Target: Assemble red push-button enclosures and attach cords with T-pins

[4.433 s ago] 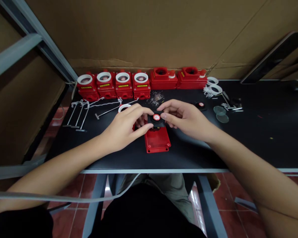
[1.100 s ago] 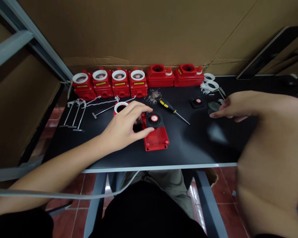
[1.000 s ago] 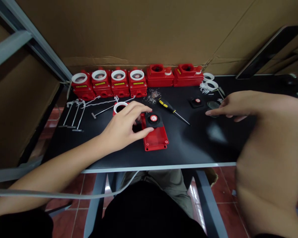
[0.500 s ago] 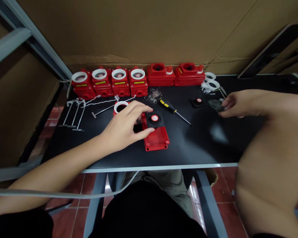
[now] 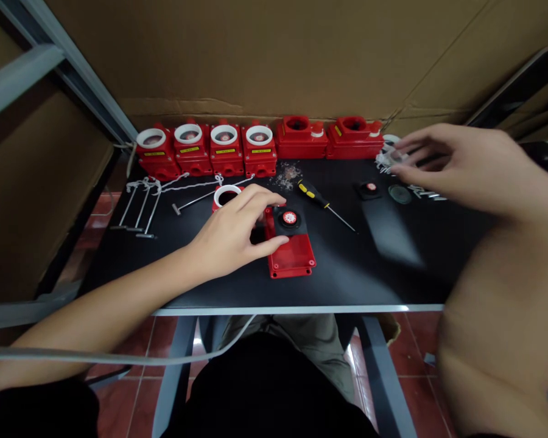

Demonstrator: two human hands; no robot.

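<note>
My left hand (image 5: 235, 228) curves around the upper left of a red box (image 5: 292, 252), its index finger by the top edge and its thumb across the front. Between them lies a black square part (image 5: 288, 220) with a round red-and-white centre. A red piece with a white ring (image 5: 227, 196) sits behind that hand, partly covered. My right hand (image 5: 452, 158) is raised over the far right of the table, with what looks like a clear disc (image 5: 398, 157) between fingers and thumb. Below it, another clear disc (image 5: 399, 194) lies flat near a second black part (image 5: 369, 189).
Several red boxes with white rings (image 5: 189, 149) line the back, beside two red housings (image 5: 355, 141) lying down. A yellow-and-black screwdriver (image 5: 319, 198) lies mid-table near scattered debris (image 5: 288, 174). Small metal hammers (image 5: 139, 210) on white cords lie left. White rings (image 5: 389, 140) are back right.
My right hand has lifted from the tabletop and moved back, its fingers now around a see-through piece. A clear disc shows on the table below. My left hand stays at the red box.
</note>
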